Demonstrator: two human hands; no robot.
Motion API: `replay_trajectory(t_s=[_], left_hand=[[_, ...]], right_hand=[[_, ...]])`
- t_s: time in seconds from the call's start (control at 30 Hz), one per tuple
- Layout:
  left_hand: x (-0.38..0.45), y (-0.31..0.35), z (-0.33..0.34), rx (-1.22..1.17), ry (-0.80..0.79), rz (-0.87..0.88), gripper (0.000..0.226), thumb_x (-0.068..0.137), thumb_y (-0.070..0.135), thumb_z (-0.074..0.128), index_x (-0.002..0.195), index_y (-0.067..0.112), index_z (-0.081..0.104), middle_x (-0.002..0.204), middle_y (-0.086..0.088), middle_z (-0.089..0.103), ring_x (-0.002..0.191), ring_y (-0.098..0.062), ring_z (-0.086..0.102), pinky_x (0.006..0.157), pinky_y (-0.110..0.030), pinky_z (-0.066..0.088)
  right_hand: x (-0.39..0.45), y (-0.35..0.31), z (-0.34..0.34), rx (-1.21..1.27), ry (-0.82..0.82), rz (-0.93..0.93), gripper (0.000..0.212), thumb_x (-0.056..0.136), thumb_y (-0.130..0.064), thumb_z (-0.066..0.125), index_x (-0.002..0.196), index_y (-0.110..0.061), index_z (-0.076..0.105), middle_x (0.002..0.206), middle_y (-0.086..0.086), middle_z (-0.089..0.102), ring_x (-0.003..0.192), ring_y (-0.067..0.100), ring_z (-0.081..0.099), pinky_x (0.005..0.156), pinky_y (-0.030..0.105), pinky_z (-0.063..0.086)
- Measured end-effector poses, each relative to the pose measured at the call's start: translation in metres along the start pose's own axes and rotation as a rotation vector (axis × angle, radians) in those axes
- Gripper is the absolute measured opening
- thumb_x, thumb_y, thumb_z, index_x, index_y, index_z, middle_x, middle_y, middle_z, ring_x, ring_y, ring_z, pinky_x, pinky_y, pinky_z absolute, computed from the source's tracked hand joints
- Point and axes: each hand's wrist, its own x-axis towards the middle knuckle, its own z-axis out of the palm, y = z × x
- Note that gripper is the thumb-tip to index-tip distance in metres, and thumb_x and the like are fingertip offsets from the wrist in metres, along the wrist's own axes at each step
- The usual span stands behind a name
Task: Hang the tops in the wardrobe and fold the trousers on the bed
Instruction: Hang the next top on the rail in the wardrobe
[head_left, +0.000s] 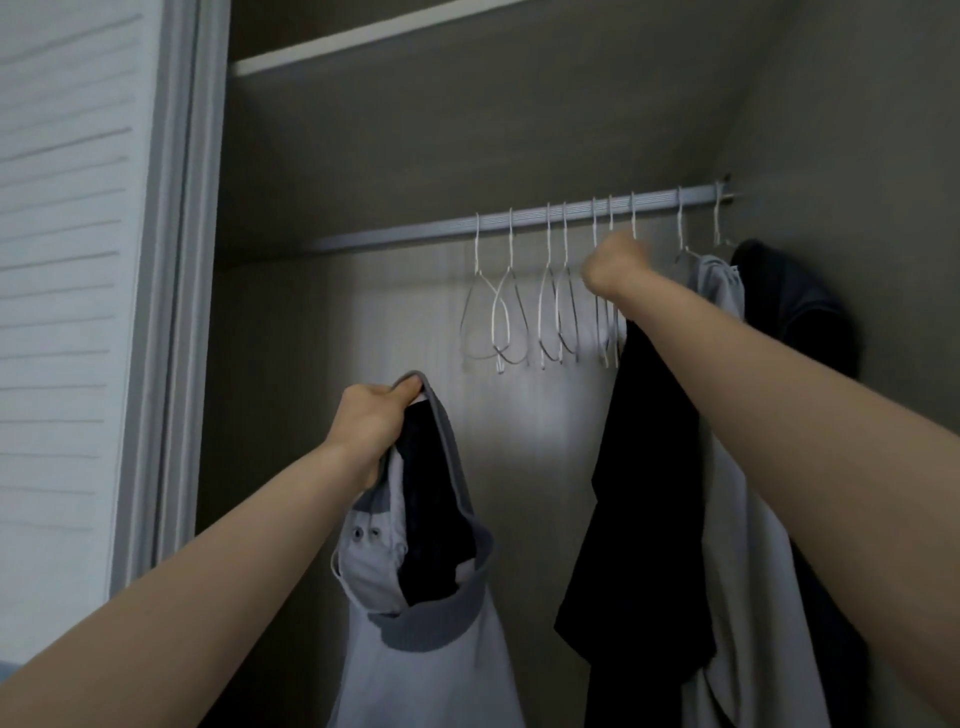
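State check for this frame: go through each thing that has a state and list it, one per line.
Left hand: grips the white top's collar.
White top: held up, not on a hanger.
Right hand: fist closed at the hangers; blurred.
Empty hangers: on the rail.
Dark garment: hanging.
Wardrobe door: open.

Two bare forearms, no sleeves visible anywhere along them up to the frame edges. No watch, bracelet or ring visible on the left hand (371, 421) or the right hand (615, 270). No gloves. Right hand slightly blurred, so fine detail on its fingers beyond telling.
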Motion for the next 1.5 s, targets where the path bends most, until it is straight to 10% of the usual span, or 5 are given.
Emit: replay_trajectory(t_s=[0.4,0.57,0.73,1.03,1.5], left_hand=[[0.014,-0.020,0.001,0.035,-0.049,-0.019,0.024,0.091,0.030,0.067,0.086,0.009,0.055,0.078,-0.014,0.050,0.070,-0.024,0.050,0.063,-0.033,0.037],[0.013,-0.024,-0.004,0.049,-0.062,-0.035,0.028,0.091,0.030,0.067,0.082,0.007,0.055,0.075,-0.016,0.051,0.068,-0.025,0.051,0.063,-0.035,0.038],[0.004,-0.023,-0.009,0.058,-0.067,-0.049,0.030,0.091,0.029,0.067,0.077,0.006,0.054,0.075,-0.017,0.051,0.067,-0.025,0.051,0.064,-0.034,0.038],[-0.048,-0.004,-0.018,0.061,-0.078,-0.060,0.029,0.092,0.029,0.066,0.081,0.003,0.058,0.076,-0.017,0.055,0.070,-0.025,0.054,0.064,-0.034,0.040],[-0.158,0.010,-0.044,0.228,-0.120,-0.186,0.035,0.087,0.023,0.071,0.090,-0.011,0.066,0.088,-0.023,0.068,0.078,-0.031,0.067,0.070,-0.035,0.052]], right_hand=[[0.022,0.039,0.025,0.370,-0.099,0.187,0.027,0.094,-0.004,0.045,0.072,-0.017,0.037,0.090,0.008,0.046,0.092,0.021,0.043,0.089,0.039,0.046],[0.025,0.037,0.024,0.515,-0.044,0.207,0.014,0.092,-0.005,0.048,0.100,0.000,0.058,0.099,0.016,0.060,0.082,0.025,0.056,0.067,0.033,0.041],[0.009,0.027,0.012,0.478,0.030,0.142,0.035,0.092,-0.009,0.045,0.061,-0.014,0.028,0.060,0.003,0.031,0.050,0.017,0.028,0.045,0.027,0.022],[-0.052,0.016,-0.013,0.453,0.056,0.137,0.007,0.094,-0.008,0.038,0.091,-0.005,0.043,0.102,0.011,0.034,0.091,0.021,0.036,0.075,0.029,0.027],[-0.229,0.025,-0.087,0.570,-0.262,0.238,0.016,0.096,-0.022,0.044,0.094,-0.008,0.051,0.088,0.009,0.055,0.082,0.024,0.055,0.065,0.028,0.041]])
